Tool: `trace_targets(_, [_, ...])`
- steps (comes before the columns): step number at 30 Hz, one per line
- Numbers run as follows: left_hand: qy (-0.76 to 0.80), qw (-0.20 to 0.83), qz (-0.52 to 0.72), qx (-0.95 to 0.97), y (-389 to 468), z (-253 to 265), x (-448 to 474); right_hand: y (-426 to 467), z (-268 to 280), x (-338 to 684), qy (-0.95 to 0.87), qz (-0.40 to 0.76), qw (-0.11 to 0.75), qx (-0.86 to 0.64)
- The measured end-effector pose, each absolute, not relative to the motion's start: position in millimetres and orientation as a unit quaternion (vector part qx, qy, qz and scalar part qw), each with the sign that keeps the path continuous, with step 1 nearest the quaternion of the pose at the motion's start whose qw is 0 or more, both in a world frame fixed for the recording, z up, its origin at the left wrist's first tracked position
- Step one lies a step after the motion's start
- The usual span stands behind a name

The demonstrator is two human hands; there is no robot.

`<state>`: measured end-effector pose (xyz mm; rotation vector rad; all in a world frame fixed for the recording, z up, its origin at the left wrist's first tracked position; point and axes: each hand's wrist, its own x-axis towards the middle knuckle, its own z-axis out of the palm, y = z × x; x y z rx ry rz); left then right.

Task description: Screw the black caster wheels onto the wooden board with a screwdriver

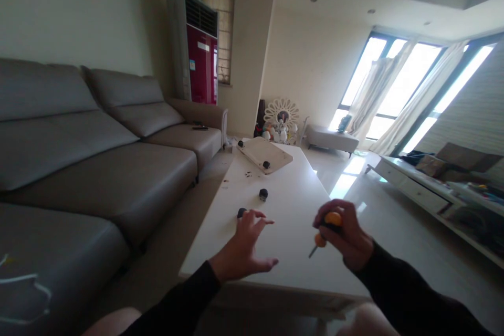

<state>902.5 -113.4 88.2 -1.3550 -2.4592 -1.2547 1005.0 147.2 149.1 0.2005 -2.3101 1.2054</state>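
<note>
My right hand (344,228) is closed around a short screwdriver (333,220) with an orange and black handle. Its metal shaft slants down to the left, over the near right part of the white table (291,241). Above the table's near left part, my left hand (248,247) is open, thumb well apart from the fingers. Just behind its fingers sits a black caster-like piece (241,212), partly hidden; whether they touch it I cannot tell. A second black caster (263,195) stands farther back on the tabletop.
A pale tray-like board (268,153) lies at the table's far end, with black casters (266,165) at two corners. Several tiny dark parts (248,174) lie before it. A grey sofa (157,168) runs along the left; a low white cabinet (413,184) stands right.
</note>
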Motion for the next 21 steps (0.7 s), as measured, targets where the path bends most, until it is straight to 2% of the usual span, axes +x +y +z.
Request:
trace_targets(3, [-0.750,-0.095,-0.458,-0.468,-96,69,886,82,133,980,-0.861,0.448,0.205,0.125])
trace_targets(8, [-0.691,-0.201,-0.567,-0.400,-97,47,878,45,120,948,-0.848,0.478,0.130,0.190])
trace_targets(11, [-0.651,-0.313,-0.619,-0.308,-104,40,877,52,117,915,-0.800,0.563,0.040,0.203])
trace_targets(13, [-0.647,-0.342,-0.635,-0.248,-107,38,876,70,112,878,-0.732,0.648,-0.013,0.210])
trace_targets(14, [-0.649,-0.348,-0.638,-0.226,-108,37,875,83,106,856,-0.692,0.701,-0.036,0.168])
trace_targets(16, [-0.661,-0.354,-0.632,-0.195,-111,34,872,116,89,807,-0.648,0.761,0.014,0.034])
trace_targets(21, [-0.711,-0.354,-0.583,-0.172,-119,29,856,201,24,684,-0.633,0.746,0.087,-0.186])
